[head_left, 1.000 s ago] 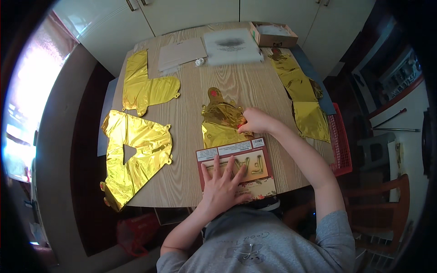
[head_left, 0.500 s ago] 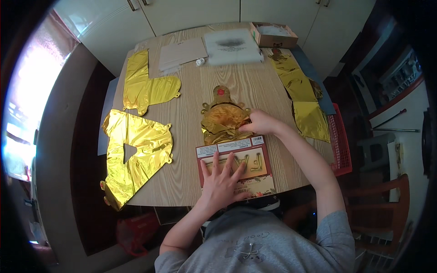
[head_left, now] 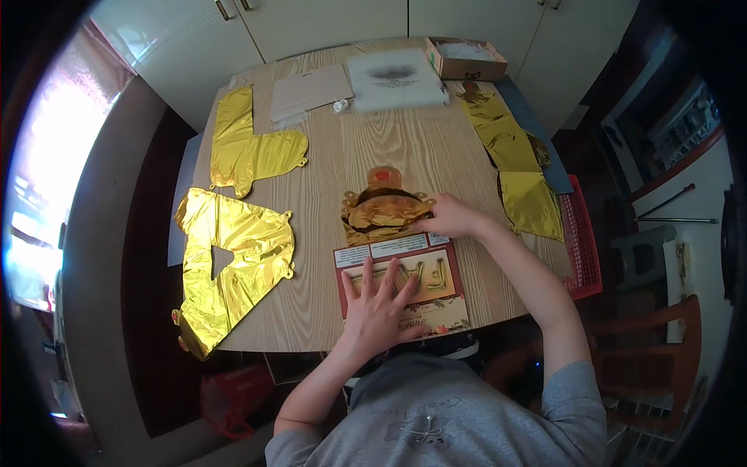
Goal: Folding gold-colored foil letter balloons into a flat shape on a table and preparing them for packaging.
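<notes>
My left hand [head_left: 379, 307] lies flat with fingers spread on a flat dark-red and cream package [head_left: 436, 286] near the table's front edge. Just beyond the package's far edge is a folded gold foil balloon [head_left: 385, 212] with small tabs and a red mark on its far end. At its right side my right hand [head_left: 453, 216] grips the foil between closed fingers; the fingertips are partly hidden. Whether the balloon's near end is inside the package, I cannot tell. Two flat gold foil balloons, one L-like [head_left: 253, 148] and one with a triangular hole [head_left: 241, 257], rest at the left.
Another gold foil balloon [head_left: 513, 156] is spread along the right side. At the back are a beige card [head_left: 313, 89], a printed translucent bag [head_left: 395, 82], small white rolls [head_left: 341, 106] and an open box [head_left: 469, 61]. A red basket [head_left: 580, 241] stands by the table's right edge.
The folded foil balloon's far end has folded down toward me, and its middle bulges open. My right hand has shifted slightly nearer, still at the foil. My left hand stays on the package.
</notes>
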{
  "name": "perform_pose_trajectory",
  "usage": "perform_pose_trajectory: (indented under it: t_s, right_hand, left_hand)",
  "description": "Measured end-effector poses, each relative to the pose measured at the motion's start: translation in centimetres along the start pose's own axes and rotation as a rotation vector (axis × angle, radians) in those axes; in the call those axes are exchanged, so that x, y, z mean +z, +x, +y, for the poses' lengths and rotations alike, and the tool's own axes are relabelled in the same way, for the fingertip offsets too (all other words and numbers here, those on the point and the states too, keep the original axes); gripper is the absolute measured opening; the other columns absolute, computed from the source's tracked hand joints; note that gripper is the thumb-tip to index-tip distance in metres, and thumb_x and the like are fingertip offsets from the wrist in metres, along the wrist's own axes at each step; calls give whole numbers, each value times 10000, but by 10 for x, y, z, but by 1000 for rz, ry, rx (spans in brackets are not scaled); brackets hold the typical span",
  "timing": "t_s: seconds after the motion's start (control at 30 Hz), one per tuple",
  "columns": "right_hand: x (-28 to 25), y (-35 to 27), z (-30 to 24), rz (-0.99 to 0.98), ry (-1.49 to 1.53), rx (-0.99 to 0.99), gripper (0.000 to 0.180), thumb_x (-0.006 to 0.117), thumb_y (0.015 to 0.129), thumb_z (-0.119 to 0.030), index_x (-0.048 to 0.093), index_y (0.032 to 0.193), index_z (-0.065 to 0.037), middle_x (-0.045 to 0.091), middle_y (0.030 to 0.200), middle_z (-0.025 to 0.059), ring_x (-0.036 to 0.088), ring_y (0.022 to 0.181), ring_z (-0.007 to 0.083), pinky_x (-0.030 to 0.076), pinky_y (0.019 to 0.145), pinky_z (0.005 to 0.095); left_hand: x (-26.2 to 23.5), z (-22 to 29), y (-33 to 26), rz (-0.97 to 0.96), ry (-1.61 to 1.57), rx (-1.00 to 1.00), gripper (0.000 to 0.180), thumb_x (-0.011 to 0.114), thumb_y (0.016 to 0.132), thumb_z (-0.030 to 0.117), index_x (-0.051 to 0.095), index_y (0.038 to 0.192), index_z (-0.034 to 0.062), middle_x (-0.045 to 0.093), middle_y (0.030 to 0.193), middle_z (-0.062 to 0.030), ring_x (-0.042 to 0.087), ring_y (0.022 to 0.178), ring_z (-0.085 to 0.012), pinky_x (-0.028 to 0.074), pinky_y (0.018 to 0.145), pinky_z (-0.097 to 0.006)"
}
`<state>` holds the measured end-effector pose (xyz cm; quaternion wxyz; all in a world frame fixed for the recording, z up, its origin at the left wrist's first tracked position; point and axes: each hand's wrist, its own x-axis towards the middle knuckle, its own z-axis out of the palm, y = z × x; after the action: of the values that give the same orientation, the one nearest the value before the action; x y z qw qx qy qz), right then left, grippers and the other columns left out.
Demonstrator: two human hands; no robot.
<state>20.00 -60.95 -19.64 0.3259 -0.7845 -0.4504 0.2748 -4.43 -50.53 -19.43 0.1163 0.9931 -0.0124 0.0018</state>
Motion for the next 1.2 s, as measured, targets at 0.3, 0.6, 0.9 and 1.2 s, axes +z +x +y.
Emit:
perform_pose_trajectory:
  t_s: [0.3, 0.6, 0.9, 1.2]
  right_hand:
    - [22, -27, -3, 142, -168, -537, 277, 688, 762, -73, 628, 1033, -66, 677, 1013, 109, 664, 982, 300, 535, 840, 385]
    - [40, -37, 18, 142, -346, -766, 298, 578, 845, -77, 624, 1135, -31, 660, 1171, 99, 624, 1136, 278, 529, 947, 380]
    - [42, -51, 13, 62, -321, -745, 320, 676, 747, -42, 585, 1052, -13, 616, 1244, 117, 593, 1176, 293, 486, 1026, 425]
    - [52, -74, 9, 124, -420, -635, 356, 642, 798, -103, 587, 1132, 7, 604, 1281, 131, 559, 1238, 282, 449, 1064, 440]
  left_hand:
    - [-1, 0, 1, -41, -25, -13, 880, 660, 694, 717, 498, 1403, 220, 429, 1451, -140, 312, 1368, -464, 126, 1025, -783]
    - [5, -6, 1, -63, -74, 0, 860, 679, 683, 694, 522, 1382, 218, 549, 1355, -82, 455, 1305, -329, 82, 1038, -779]
    - [10, -6, 0, 50, -102, -3, 904, 662, 669, 748, 555, 1346, 157, 545, 1358, -99, 427, 1326, -349, 51, 1060, -737]
    - [8, -6, 0, 26, -146, -15, 868, 698, 681, 694, 578, 1321, 120, 557, 1353, -108, 434, 1328, -354, 61, 1072, -730]
